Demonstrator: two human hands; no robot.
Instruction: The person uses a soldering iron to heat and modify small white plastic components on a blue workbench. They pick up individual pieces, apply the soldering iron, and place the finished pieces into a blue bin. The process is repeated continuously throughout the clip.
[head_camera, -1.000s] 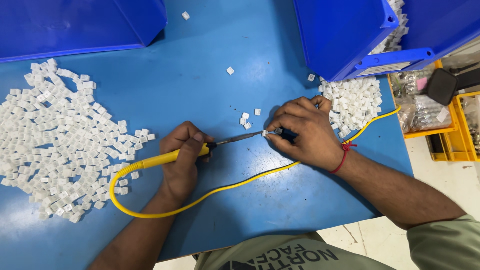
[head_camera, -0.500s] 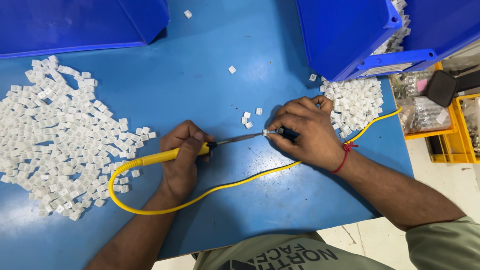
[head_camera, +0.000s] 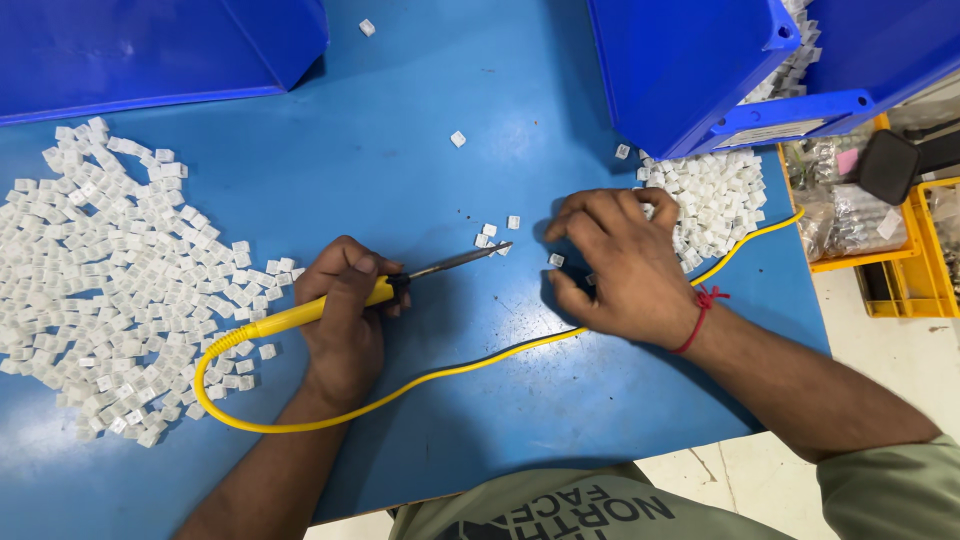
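I see the left hand (head_camera: 345, 325) w/ fingers wrapped tight round the yellow-handled soldering iron (head_camera: 330, 305); its dark metal tip points right, ending just beside a few loose small white square plastic pieces (head_camera: 490, 235) on the blue worktop (head_camera: 450, 420). The right hand (head_camera: 620, 270) rests palm-down well right of the tip, fingers curled narrow, thumb & forefinger close by one white piece (head_camera: 555, 260); can't tell if they grip it. Yellow cable (head_camera: 450, 368) loops below both hands. Big spread of white pieces (head_camera: 110, 270) left of the left fingers, smaller heap (head_camera: 715, 195) just past the right fingers, under a blue plastic bin (head_camera: 690, 65).
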